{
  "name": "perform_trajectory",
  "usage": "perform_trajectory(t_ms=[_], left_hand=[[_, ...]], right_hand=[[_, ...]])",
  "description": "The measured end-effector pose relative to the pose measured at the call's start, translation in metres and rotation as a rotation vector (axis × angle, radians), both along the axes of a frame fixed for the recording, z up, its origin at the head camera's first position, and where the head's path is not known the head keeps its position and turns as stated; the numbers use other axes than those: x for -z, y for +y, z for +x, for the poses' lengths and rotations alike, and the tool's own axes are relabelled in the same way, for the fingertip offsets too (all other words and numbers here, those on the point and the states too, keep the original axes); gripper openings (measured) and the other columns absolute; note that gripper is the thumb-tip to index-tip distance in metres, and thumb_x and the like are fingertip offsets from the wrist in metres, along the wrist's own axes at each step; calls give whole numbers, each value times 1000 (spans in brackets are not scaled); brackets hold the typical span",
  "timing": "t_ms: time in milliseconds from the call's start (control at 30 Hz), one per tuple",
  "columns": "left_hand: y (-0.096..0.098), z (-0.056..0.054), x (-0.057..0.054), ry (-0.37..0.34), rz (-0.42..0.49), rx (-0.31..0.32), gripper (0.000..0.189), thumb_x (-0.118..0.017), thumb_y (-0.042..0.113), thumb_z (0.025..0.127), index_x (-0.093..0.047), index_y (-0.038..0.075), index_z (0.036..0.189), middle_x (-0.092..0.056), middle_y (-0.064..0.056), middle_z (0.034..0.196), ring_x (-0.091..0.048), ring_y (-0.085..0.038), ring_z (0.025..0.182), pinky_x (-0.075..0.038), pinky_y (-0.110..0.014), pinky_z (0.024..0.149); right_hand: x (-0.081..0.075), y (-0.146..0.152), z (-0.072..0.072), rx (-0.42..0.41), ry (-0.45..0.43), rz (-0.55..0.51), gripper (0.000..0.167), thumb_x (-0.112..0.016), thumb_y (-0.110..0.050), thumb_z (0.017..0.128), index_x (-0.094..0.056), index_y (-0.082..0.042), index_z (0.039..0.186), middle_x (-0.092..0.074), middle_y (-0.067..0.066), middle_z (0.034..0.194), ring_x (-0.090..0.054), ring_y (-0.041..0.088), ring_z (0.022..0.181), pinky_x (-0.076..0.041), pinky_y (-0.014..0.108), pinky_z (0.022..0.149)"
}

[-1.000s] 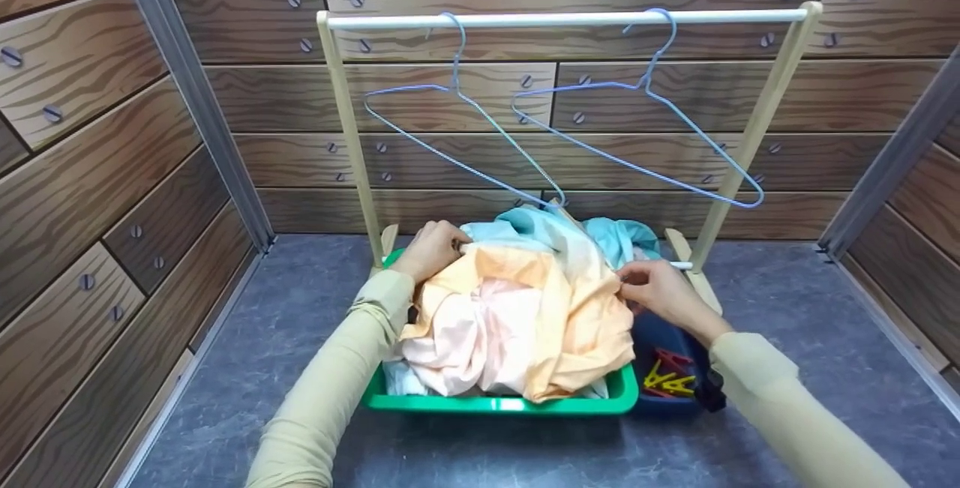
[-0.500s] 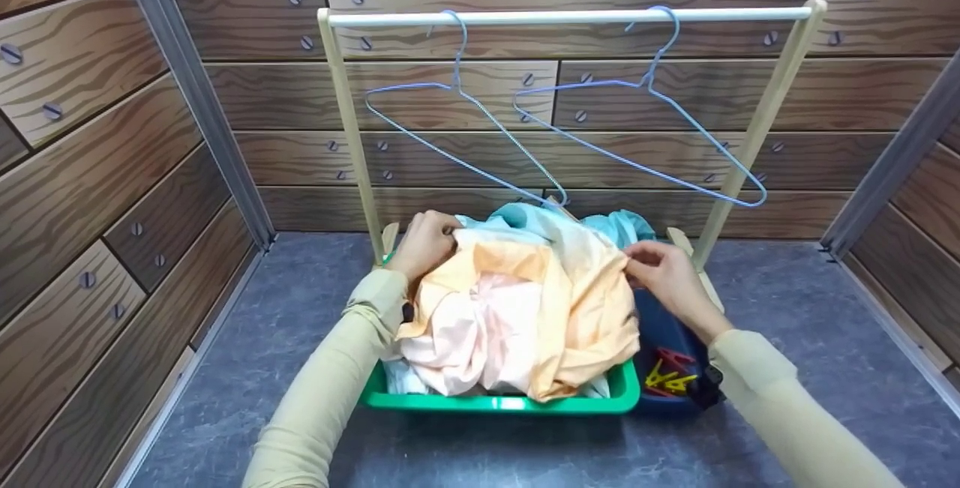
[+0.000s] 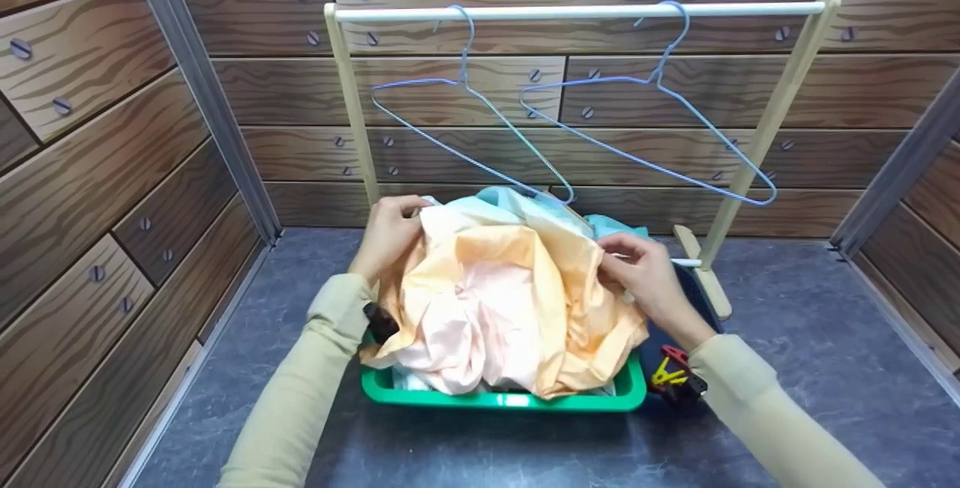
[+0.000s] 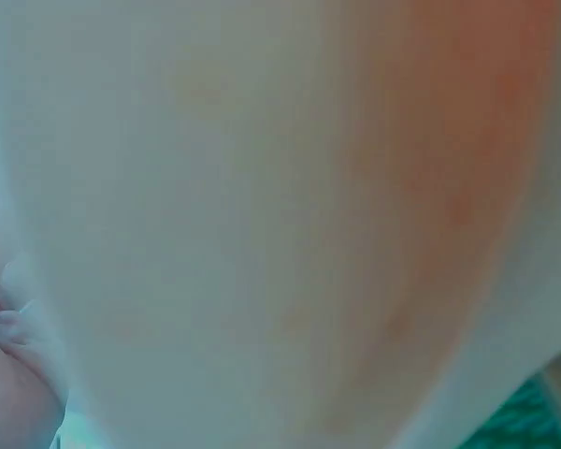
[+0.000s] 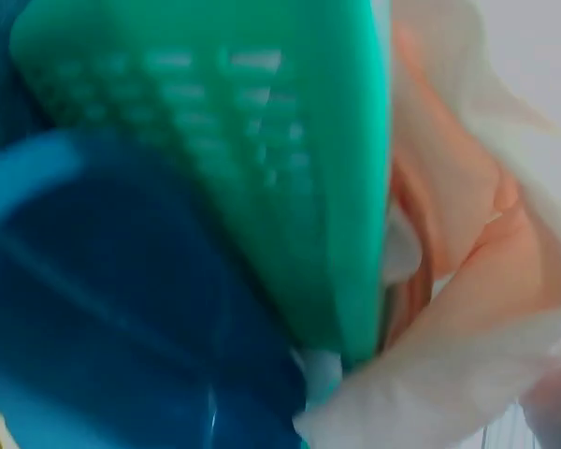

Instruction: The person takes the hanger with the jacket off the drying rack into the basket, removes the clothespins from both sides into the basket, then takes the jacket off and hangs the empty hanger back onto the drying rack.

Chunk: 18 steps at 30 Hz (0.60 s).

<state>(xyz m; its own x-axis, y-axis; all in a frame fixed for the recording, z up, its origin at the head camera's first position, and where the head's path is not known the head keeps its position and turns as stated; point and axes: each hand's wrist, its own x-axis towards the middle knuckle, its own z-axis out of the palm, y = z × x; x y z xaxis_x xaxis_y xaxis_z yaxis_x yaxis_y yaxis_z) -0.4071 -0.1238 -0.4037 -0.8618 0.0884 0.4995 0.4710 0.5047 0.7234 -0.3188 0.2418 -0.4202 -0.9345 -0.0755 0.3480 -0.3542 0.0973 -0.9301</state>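
A peach and pale pink garment lies bunched over the green basket in the head view. My left hand pinches its upper left edge, and my right hand pinches the edge at the upper right. Light teal cloth shows behind the peach folds. The left wrist view is filled by blurred garment fabric. From the right wrist, peach cloth hangs beside the green basket's slotted wall.
A wooden rack with a white rail stands behind, carrying a left hanger and a right hanger, both bare blue wire. A dark blue bin right of the basket holds red and yellow clothespins.
My left hand has moved left and up, drawing the garment's edge wider and higher. The right hand has shifted slightly left and up, still pinching cloth.
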Motion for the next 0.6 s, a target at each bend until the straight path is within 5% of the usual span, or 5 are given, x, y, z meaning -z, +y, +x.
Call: perform_trajectory(t_ms=[167, 333, 467, 600], left_hand=[[-13, 19, 1, -4, 87, -2, 13, -68, 4, 86, -79, 9, 91, -70, 0, 82, -58, -13, 76, -47, -28, 74], [-24, 46, 9, -26, 67, 42, 16, -69, 2, 87, -79, 9, 96, -71, -2, 83, -56, -13, 73, -46, -26, 69], [-31, 68, 13, -109, -7, 117, 25, -65, -3, 84, -79, 10, 100, -71, -1, 84, -56, -12, 74, -47, -25, 68], [-32, 80, 10, -202, -182, 209, 29, -63, 0, 84, -79, 17, 102, -71, 2, 84, -54, -11, 68, -46, -26, 66]], right_hand=[[0, -7, 11, -82, -16, -36, 24, -71, -7, 91, -66, 12, 105, -67, 18, 98, -71, 24, 82, -57, 40, 72], [5, -9, 24, -69, 37, 132, 16, -73, -11, 90, -72, 1, 100, -70, 14, 95, -69, 20, 80, -57, 32, 71], [12, -12, 31, -62, 103, 299, 7, -73, -11, 90, -74, -9, 96, -72, 4, 93, -66, 16, 81, -54, 25, 72], [19, -17, 35, -108, 208, 523, 13, -69, -7, 92, -74, -18, 98, -71, -6, 97, -64, 11, 85, -53, 26, 74]])
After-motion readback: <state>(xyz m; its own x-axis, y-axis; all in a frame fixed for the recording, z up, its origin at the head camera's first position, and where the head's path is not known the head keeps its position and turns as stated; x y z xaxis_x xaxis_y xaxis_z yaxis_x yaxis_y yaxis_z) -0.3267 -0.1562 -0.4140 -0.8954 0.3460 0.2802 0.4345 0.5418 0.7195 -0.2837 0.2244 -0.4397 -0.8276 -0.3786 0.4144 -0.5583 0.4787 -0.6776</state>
